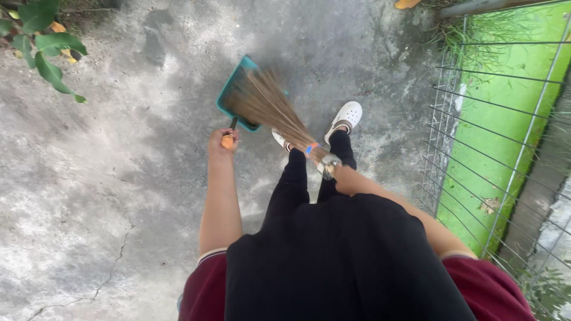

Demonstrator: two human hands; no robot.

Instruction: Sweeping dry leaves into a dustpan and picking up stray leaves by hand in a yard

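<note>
Broom and dustpan over the concrete

The concrete floor (107, 196) fills most of what I see below me, grey and patchy, with a thin crack running toward the lower left. To my right stands a wire fence (476, 131) with a bright green wall behind it, and leafy branches (41, 41) poke in at the top left corner.

My stick broom (267, 107) is the biggest thing I carry. It is a bundle of thin brown stalks tied together near the top, fanning out toward the floor and blurred in motion, its tips crossing the mouth of the dustpan. I judge it light and springy: the stalks would bend at the ends and stay stiff only where they are bound, so the bound neck is the place to take hold. My right hand (340, 178) is there at the bound end, but the bundle and my wrist hide it, so I cannot tell how my fingers sit.

The teal dustpan (235, 92) hangs low in front of my white shoes (346, 116), tilted, just off the floor. It looks like thin rigid plastic, light, apt to swing from its stem. My left hand (223, 141) has its fingers wrapped tight around the orange grip (228, 141) at the end of the dark stem
</note>
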